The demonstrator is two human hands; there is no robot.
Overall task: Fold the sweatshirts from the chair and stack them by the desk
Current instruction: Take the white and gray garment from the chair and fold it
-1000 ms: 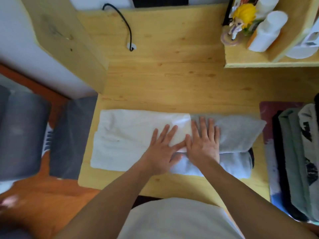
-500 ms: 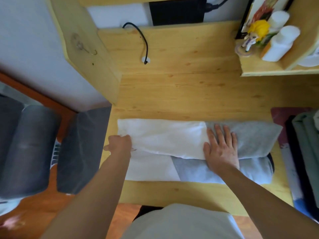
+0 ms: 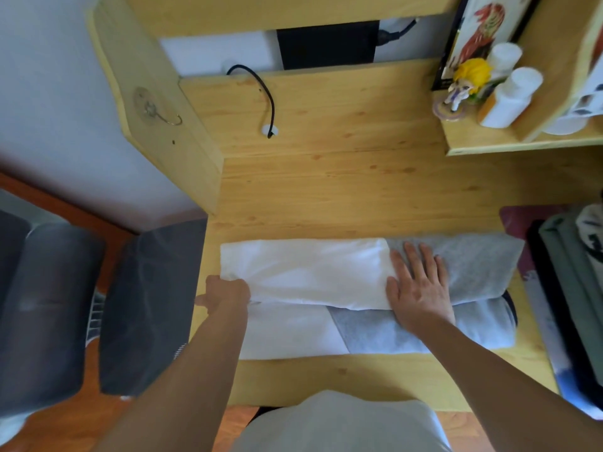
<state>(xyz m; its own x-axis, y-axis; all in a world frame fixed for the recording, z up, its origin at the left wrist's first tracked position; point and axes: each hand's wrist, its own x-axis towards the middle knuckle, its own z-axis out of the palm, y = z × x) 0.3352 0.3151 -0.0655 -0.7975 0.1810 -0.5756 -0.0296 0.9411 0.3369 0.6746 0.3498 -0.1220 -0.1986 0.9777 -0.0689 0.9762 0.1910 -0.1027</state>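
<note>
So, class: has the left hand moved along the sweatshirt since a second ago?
Yes. The left hand went from beside the right hand to the sweatshirt's left end.

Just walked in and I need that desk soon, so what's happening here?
A person is folding a white and grey sweatshirt laid flat across the wooden desk. The right hand lies flat on its middle, holding it down, while the left hand grips the white end at the desk's left edge. The garment is folded lengthwise into a long strip, not yet into a compact square. A pile of folded clothes sits at the desk's right end.
</note>
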